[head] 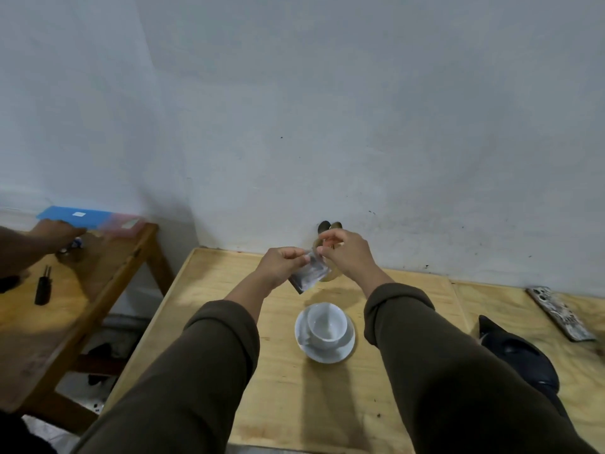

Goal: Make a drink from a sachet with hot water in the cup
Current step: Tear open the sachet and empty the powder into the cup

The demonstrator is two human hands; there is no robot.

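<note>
A small silvery sachet hangs in the air above the pale wooden table. My left hand pinches its top left corner and my right hand pinches its top right corner. Below the sachet, nearer to me, an empty white cup stands on a white saucer. Behind my right hand a tan holder with two spoon ends sticking up is mostly hidden.
A dark rounded object lies at the right of the table, and a patterned flat slab lies farther right. On a second wooden table at left, another person's hand reaches toward a blue and pink case; a black tool lies there.
</note>
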